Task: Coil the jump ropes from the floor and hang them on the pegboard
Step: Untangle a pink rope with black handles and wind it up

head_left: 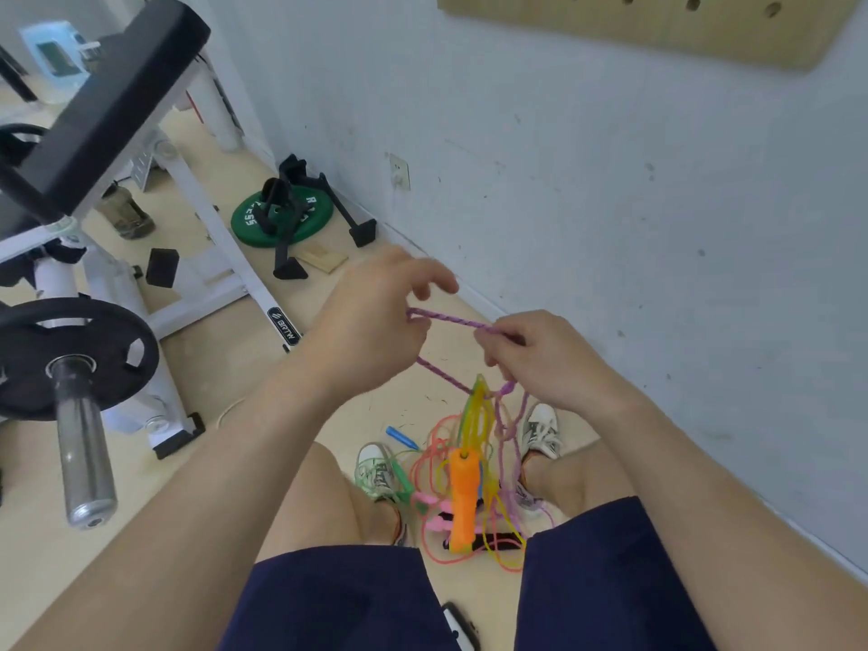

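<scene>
A purple braided jump rope [458, 320] is stretched between both hands at waist height. My left hand [375, 317] pinches its looped end, fingers partly spread. My right hand [540, 354] is closed on the rope and on a bundle of other ropes hanging from it. Below it dangle yellow-green cords [479, 406] and an orange handle [462, 495]. A tangle of pink, yellow and purple ropes [437, 467] with a blue handle [401, 436] and a green handle lies on the floor between my feet. The wooden pegboard [657, 25] hangs on the wall at the upper right.
A weight bench [108, 101] with a loaded barbell [80, 368] stands close on the left. A green weight plate [282, 216] and black stands lie by the wall. The white wall [657, 204] runs along the right. A dark device [462, 629] lies on the floor.
</scene>
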The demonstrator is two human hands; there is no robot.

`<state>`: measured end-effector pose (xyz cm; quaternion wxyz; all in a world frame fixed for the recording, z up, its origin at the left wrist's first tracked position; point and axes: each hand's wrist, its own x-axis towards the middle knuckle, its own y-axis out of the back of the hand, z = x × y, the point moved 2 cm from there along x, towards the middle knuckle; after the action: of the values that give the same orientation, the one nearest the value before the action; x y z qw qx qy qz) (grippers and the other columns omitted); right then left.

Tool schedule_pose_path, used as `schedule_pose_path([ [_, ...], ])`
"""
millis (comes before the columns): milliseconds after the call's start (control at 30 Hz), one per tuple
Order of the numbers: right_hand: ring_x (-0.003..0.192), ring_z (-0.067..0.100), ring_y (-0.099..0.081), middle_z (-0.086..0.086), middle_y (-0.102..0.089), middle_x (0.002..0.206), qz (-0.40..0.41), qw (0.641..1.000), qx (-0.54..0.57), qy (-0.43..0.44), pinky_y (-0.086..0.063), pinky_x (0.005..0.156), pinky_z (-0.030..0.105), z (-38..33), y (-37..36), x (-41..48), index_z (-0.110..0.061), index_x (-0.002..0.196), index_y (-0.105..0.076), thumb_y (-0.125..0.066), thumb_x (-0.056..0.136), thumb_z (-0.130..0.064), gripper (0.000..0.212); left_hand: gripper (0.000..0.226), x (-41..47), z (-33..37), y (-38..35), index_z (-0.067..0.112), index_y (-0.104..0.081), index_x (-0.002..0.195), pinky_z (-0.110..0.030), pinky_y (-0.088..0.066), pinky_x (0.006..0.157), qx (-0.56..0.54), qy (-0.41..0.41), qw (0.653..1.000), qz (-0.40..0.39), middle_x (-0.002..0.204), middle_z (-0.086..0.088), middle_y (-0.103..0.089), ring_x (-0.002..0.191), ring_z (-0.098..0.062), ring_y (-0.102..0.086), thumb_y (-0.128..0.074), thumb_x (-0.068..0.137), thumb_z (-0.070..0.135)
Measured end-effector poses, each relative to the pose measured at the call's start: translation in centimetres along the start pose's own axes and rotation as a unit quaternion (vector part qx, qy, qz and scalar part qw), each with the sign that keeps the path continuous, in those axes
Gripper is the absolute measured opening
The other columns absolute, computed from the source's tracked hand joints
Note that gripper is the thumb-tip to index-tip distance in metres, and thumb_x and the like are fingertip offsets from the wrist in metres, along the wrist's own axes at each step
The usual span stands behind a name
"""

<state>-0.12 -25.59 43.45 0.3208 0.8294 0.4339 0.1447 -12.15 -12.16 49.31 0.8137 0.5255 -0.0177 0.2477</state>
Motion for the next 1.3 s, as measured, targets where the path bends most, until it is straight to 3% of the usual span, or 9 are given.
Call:
schedule_pose_path([
  [200,0.068,0.015,-0.053,0.0,-0.059,0.074,-0.183,0.961,-0.202,-0.055,-0.041,0.061,0.027,0.2,0.0,-0.7,-0.011,0.086,-0.061,-0.041,0.101,-0.041,0.038,0.004,-1.0,-1.5,-2.3,0.02,-0.067,0.089,-0.032,-0.042,0.067,-0.023,0.088,0.988,0.128,0.075,0.003,-0.056,0.072,-0.016,-0.054,-0.065,0.088,0.023],
  [333,0.05,0.016,-0.031,-0.006,-0.051,0.047,-0.271,0.951,-0.073,-0.126,-0.026,0.047,0.028,0.7,0.1,-0.7,-0.017,0.072,-0.07,-0.058,0.093,-0.034,0.029,0.034,-0.3,-1.8,-3.3,0.02,-0.064,0.083,-0.038,-0.053,0.067,-0.128,0.188,0.971,0.074,0.063,0.002,-0.065,0.062,-0.017,-0.066,-0.05,0.095,0.048],
  [500,0.049,0.011,-0.034,-0.009,-0.043,0.045,-0.16,0.977,0.086,-0.115,-0.024,0.048,0.023,1.5,0.9,-0.6,-0.014,0.072,-0.075,-0.072,0.086,-0.028,0.021,0.037,-1.6,-1.9,-5.1,0.013,-0.072,0.075,-0.035,-0.051,0.085,-0.379,0.232,0.895,-0.046,0.081,0.001,-0.07,0.083,-0.012,-0.06,-0.046,0.099,0.024],
  [700,0.054,-0.005,-0.051,-0.012,-0.063,0.057,-0.083,0.991,0.083,-0.062,-0.038,0.056,0.01,0.4,2.8,-0.8,-0.017,0.076,-0.076,-0.072,0.085,-0.018,0.01,0.025,-5.3,-2.3,-4.6,0.004,-0.074,0.094,-0.037,-0.058,0.074,-0.618,0.194,0.716,-0.259,0.079,-0.021,-0.068,0.069,-0.031,-0.068,-0.058,0.081,0.018],
  [867,0.062,0.018,-0.05,0.008,-0.058,0.057,-0.105,0.99,0.098,0.006,-0.04,0.068,0.033,-2.5,3.5,-1.3,-0.019,0.077,-0.074,-0.068,0.081,-0.004,0.016,0.018,-4.3,-1.1,-7.1,0.024,-0.064,0.113,-0.035,-0.051,0.06,-0.403,0.236,0.85,-0.244,0.078,-0.005,-0.069,0.05,-0.02,-0.058,-0.052,0.099,0.023],
  [1000,0.05,0.012,-0.036,-0.003,-0.042,0.046,-0.122,0.989,0.077,0.033,-0.034,0.058,0.029,-3.6,3.2,-1.8,-0.017,0.079,-0.072,-0.066,0.082,0.0,0.018,0.042,-3.2,-0.2,-9.6,0.023,-0.068,0.107,-0.027,-0.053,0.053,-0.307,0.201,0.854,-0.369,0.068,-0.007,-0.057,0.05,-0.015,-0.056,-0.043,0.088,-0.006],
  [1100,0.049,0.012,-0.031,-0.006,-0.036,0.047,-0.076,0.993,0.083,0.038,-0.031,0.055,0.024,-3.5,3.9,-2.0,-0.015,0.081,-0.072,-0.062,0.084,0.002,0.019,0.036,-2.8,-0.5,-10.2,0.016,-0.07,0.108,-0.031,-0.058,0.064,-0.139,0.115,0.888,-0.424,0.07,-0.005,-0.062,0.063,-0.019,-0.065,-0.055,0.081,-0.002],
  [1200,0.049,0.01,-0.034,-0.008,-0.04,0.047,-0.02,0.994,0.099,0.041,-0.033,0.052,0.019,-3.2,4.6,-1.9,-0.015,0.08,-0.072,-0.063,0.085,0.001,0.02,0.005,-2.5,-0.6,-10.2,0.02,-0.07,0.087,-0.029,-0.043,0.062,0.033,-0.005,0.947,-0.32,0.06,0.002,-0.053,0.064,-0.022,-0.054,-0.066,0.083,0.022],
  [1300,0.045,0.002,-0.041,-0.012,-0.051,0.046,0.026,0.994,0.097,0.035,-0.035,0.051,0.012,-2.8,5.1,-1.4,-0.014,0.08,-0.073,-0.061,0.085,0.003,0.021,0.007,-2.3,-1.6,-10.0,0.017,-0.067,0.084,-0.035,-0.043,0.064,0.134,-0.101,0.969,-0.182,0.073,-0.002,-0.052,0.077,-0.031,-0.056,-0.061,0.088,0.019],
])
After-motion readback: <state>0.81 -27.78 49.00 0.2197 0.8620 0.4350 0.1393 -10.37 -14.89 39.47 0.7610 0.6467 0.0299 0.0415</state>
